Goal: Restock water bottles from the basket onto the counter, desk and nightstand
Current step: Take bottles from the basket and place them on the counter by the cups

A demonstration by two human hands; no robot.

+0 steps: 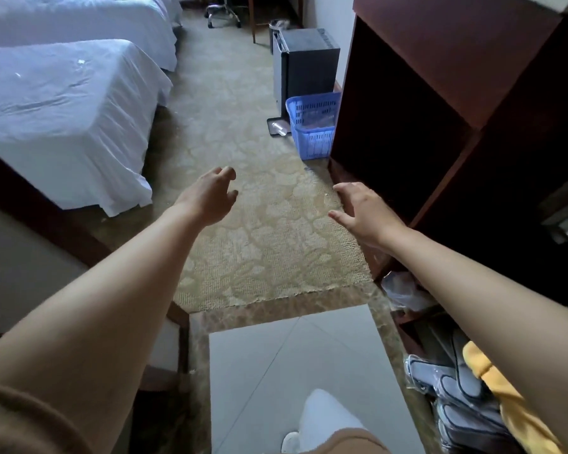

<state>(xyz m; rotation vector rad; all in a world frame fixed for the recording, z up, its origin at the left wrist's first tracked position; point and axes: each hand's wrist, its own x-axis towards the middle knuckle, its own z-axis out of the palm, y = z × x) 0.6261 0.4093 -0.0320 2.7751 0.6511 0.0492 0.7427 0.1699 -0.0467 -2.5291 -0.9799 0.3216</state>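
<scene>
A blue plastic basket (312, 127) stands on the carpet ahead, against the dark wooden cabinet (440, 93), with clear water bottles showing through its slotted walls. One clear bottle (280, 128) lies on a black tray just left of the basket. My left hand (210, 198) and my right hand (361, 211) reach forward over the carpet, well short of the basket. Both hold nothing and their fingers are spread.
Two beds with white sheets (63, 109) fill the left side. A black mini fridge (304, 65) stands behind the basket, with a bin and an office chair (222, 11) farther back. Slippers and a yellow cloth (479, 388) lie at the lower right. The carpet meets a tiled floor (292, 355).
</scene>
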